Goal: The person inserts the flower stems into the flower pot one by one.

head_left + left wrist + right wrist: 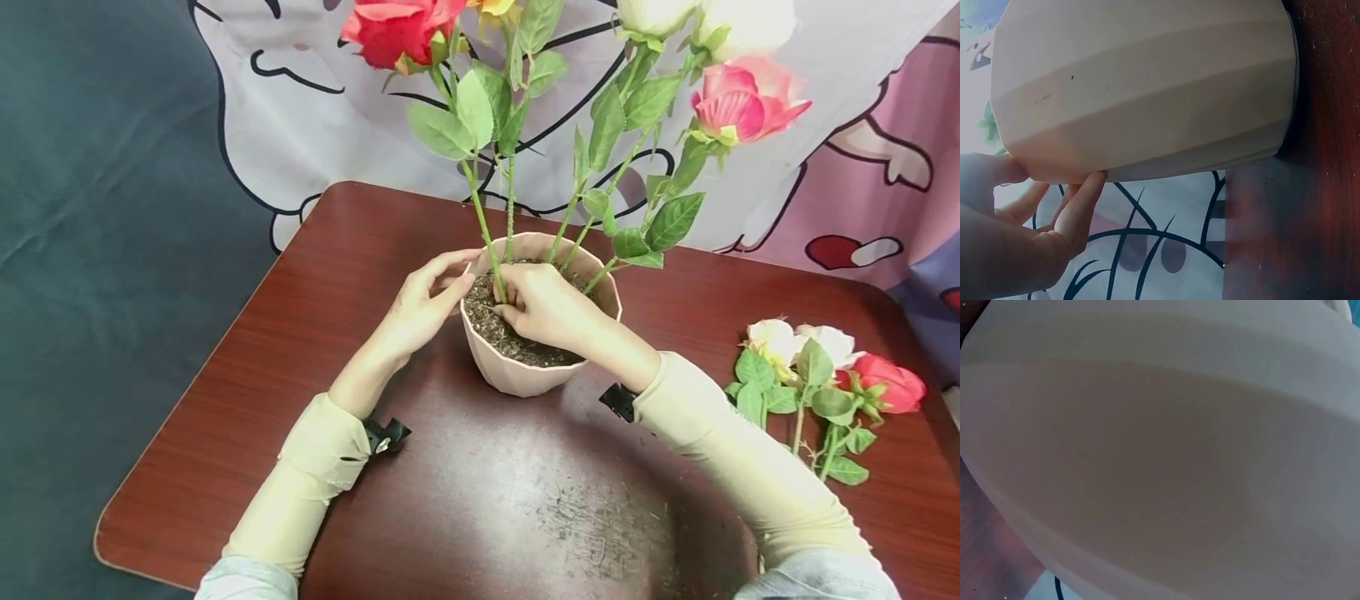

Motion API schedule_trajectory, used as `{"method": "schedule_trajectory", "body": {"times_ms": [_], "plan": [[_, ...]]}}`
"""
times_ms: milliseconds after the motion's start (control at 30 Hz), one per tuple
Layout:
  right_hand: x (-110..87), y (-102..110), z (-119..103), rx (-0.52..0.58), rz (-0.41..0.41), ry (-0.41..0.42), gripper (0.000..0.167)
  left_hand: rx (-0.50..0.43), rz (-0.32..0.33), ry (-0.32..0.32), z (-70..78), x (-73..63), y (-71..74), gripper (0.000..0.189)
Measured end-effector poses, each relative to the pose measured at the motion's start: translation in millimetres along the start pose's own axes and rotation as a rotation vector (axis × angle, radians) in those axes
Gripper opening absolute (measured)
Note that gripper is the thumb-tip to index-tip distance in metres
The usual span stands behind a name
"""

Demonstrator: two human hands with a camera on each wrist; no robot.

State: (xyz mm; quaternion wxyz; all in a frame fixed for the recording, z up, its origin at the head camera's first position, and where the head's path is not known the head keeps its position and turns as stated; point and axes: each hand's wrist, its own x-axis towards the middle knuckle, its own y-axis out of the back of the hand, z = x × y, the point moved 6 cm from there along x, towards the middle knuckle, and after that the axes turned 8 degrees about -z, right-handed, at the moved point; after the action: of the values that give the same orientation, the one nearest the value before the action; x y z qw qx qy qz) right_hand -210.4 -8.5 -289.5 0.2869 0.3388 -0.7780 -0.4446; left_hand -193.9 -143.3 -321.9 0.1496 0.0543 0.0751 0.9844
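Head view: right hand [551, 304] pinched stem [483, 221] in pot [517, 382]

Pot stood on table [450, 500], soil [489, 323] inside. Right hand's thumb and finger were together on the red rose's [401, 29] stem, low by the soil. Left hand [412, 310] touched the pot's left side, fingers apart. Pink rose [738, 100] leaned right from the pot. Loose roses [892, 383] lay at table's right, well apart from it.
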Motion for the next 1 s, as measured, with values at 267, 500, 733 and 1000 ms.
{"method": "schedule_trajectory", "body": {"times_ms": [267,500,733,1000], "plan": [[0.8,4,-1,0.028,0.046,0.006,0.014,0.271,0.082,-0.194,15.8,-3.2,-1.9,0.038],[2.2,11,-9,0.071,0.114,0.045,0.011,0.361,0.1,-0.167,18.5,-5.1,-2.2,0.033],[0.0,14,-9,0.026,0.161,0.071,0.017,0.304,0.102,-0.183,17.0,-6.6,-1.7,0.04],[-2.7,14,-9,-0.018,0.15,0.06,0.025,0.184,0.095,-0.113,10.8,-3.8,0.9,0.034]]}}
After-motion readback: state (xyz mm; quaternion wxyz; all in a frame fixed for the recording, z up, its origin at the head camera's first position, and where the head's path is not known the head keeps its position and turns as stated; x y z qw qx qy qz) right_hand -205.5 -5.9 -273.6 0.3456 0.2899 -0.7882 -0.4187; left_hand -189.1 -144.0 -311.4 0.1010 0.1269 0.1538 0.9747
